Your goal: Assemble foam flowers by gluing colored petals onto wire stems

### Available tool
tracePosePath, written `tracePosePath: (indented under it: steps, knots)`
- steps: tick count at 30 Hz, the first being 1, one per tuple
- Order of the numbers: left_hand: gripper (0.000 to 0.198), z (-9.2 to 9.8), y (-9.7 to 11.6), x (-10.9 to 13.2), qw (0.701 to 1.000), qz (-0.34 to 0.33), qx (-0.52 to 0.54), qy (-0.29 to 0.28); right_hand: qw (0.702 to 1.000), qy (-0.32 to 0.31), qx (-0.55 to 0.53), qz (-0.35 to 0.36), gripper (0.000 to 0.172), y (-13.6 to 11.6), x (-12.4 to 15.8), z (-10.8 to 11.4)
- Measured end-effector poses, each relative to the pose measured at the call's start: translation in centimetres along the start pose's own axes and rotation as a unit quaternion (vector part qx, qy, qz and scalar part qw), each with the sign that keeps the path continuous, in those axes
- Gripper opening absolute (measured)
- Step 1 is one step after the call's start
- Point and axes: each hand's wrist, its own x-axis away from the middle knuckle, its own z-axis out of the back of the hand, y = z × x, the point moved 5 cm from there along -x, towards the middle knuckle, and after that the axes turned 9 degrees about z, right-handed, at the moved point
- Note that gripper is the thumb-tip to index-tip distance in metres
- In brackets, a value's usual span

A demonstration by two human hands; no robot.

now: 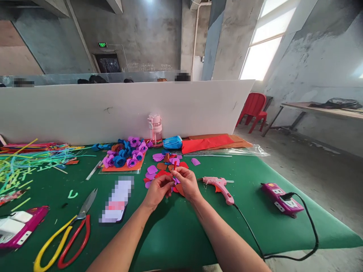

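Note:
Between the thumb and fingers of my right hand (185, 183) is a small red rolled petal (175, 165), pointing upward. My left hand (158, 190) is just beside it, its fingers curled and pinched together close to the right fingertips; what they hold, if anything, is hidden. Under and behind both hands lies a loose pile of purple petals (152, 169), red and brown ones, partly covered by my fingers. A pink hot glue gun (219, 185) rests on its side to the right of my right hand. Finished purple and blue flowers (124, 152) sit clustered on an orange sheet at the back left.
Scissors (82, 215) with yellow and red handles and a phone (117, 200) lie to the left. Power strips (282, 200) sit at both sides, the right one trailing a black cord. Red sheets (208, 143), a blue roll (172, 142) and a pink bottle (155, 126) line the white partition (127, 109).

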Motion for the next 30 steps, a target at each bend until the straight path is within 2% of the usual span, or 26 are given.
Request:
tracePosePath:
  steps: [3,6,9,13,15,18,20,24,27,30]
  knots:
    - [0.029,0.2,0.1,0.0,1.000,0.000,0.024,-0.001,0.999,-0.012,-0.006,-0.030,0.025,0.3,0.1,-0.2]
    - [0.029,0.7,0.2,-0.1,0.998,0.001,0.059,-0.004,0.997,-0.025,-0.046,-0.063,0.038,0.7,0.1,-0.4]
    - [0.028,1.4,0.2,-0.2,0.993,0.013,0.116,0.002,0.995,0.004,-0.071,-0.076,0.039,1.0,-0.1,0.1]
    - [0.027,1.9,0.1,-0.4,0.986,0.020,0.166,0.002,0.997,0.050,-0.044,-0.046,0.025,1.3,-0.5,1.4]
    - [0.028,1.9,0.0,-0.5,0.985,0.021,0.170,-0.003,0.997,0.060,-0.029,-0.034,0.025,1.4,-0.6,1.8]
    - [0.028,1.7,-0.1,-0.5,0.986,0.022,0.164,-0.018,0.997,0.068,-0.002,-0.033,0.033,1.5,-0.5,1.9]
    - [0.028,1.3,-0.2,-0.3,0.988,0.027,0.148,-0.041,0.998,0.046,0.023,-0.025,0.034,1.3,-0.4,1.5]
    - [0.031,0.5,-0.4,-0.1,0.990,0.045,0.109,-0.079,0.998,-0.032,0.033,-0.033,0.026,1.0,0.0,0.4]
    - [0.033,0.4,-0.4,0.0,0.991,0.048,0.100,-0.081,0.996,-0.074,0.012,-0.057,0.023,0.9,0.4,-0.4]
    - [0.032,0.8,-0.3,-0.1,0.993,0.039,0.090,-0.066,0.996,-0.078,0.023,-0.046,0.023,0.7,0.4,-0.7]
